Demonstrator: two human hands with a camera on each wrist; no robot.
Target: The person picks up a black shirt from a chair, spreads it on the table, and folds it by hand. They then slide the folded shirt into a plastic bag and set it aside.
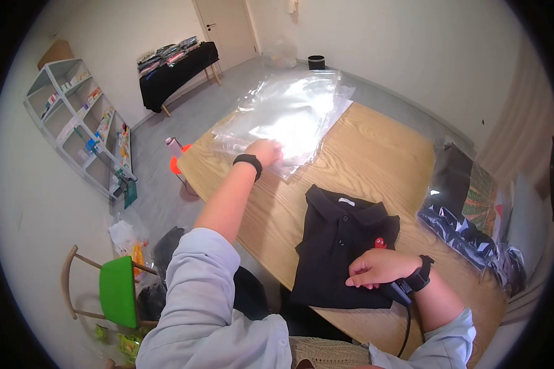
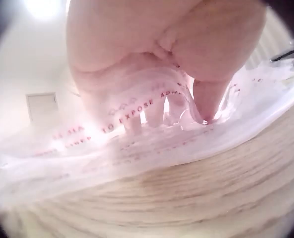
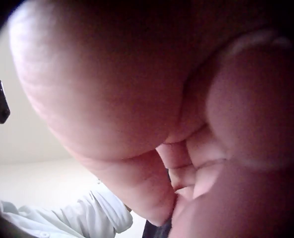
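My left hand (image 1: 264, 152) reaches forward to a stack of clear plastic bags (image 1: 289, 117) at the table's far end and pinches film at the near edge. In the left wrist view, a bag with red printed lettering (image 2: 137, 111) bunches between the thumb and fingers. A folded black polo shirt (image 1: 326, 258) lies in front of me, collar away from me, with a small red figure (image 1: 380, 242) on its chest. Over the shirt's lower right side, my right hand (image 1: 381, 267) hangs with loosely curled fingers and holds nothing.
Bagged dark garments (image 1: 458, 209) lie along the right side of the wooden table (image 1: 381, 141). A green chair (image 1: 118, 292) stands to the left. Farther off are a shelf unit (image 1: 74, 123) and a black-covered table (image 1: 178, 77) bearing packaged items. A cable (image 1: 408, 332) trails from my right wrist.
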